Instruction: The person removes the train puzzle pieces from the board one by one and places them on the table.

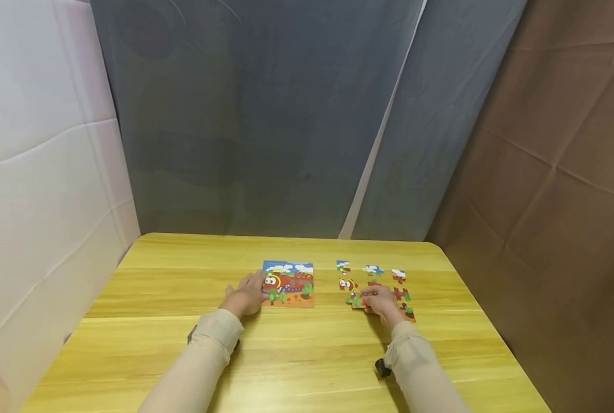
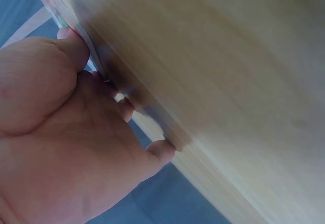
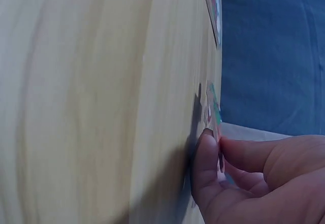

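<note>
My left hand [image 1: 246, 293] rests along the left edge of a square picture board [image 1: 291, 293] with a red cartoon figure, blue sky and orange ground. In the left wrist view, the thumb [image 2: 75, 46] is at the board's edge while other fingertips touch the wood. My right hand [image 1: 381, 302] pinches a puzzle piece [image 1: 356, 300] with green leaves between thumb and fingers. The right wrist view shows this piece [image 3: 215, 109] edge-on, close over the table. Around that hand lie several loose pieces, among them one with eyes [image 1: 347, 284].
Other pieces, including sky ones [image 1: 373, 269] and a lower-right one [image 1: 408, 311], lie in loose rows right of the board on the wooden table [image 1: 296, 367]. A dark grey curtain [image 1: 265, 126] stands behind; pale and brown cloths hang at the sides.
</note>
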A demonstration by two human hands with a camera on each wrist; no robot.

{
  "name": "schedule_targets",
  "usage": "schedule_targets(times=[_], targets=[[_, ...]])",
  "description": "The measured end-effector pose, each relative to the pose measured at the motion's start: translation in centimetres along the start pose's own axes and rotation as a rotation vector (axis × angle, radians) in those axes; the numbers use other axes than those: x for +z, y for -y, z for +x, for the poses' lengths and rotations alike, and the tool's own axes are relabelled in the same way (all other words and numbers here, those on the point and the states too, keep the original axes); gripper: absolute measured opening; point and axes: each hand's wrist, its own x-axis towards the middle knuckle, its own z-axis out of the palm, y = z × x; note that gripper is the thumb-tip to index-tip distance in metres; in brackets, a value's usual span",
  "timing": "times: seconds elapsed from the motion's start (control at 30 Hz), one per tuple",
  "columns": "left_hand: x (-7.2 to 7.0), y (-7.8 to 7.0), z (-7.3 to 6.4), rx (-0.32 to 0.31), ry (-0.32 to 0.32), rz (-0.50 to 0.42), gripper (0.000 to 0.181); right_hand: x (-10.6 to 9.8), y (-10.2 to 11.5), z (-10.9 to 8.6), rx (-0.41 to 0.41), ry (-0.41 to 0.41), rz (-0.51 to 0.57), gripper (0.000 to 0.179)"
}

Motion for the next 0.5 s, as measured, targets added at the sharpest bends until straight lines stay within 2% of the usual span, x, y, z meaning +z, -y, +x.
schedule_targets(times=[0.3,0.5], targets=[[-0.4,-0.3,-0.1,-0.009,0.014,0.02,0.065,-1.9,-0.1,-0.6,-0.006,-0.012,-0.085,0.022],[-0.4,-0.3,-0.3,-0.007,0.009,0.005,0.065,-2.4,-0.5,-0.5,0.004,-0.062,-0.165,0.013]])
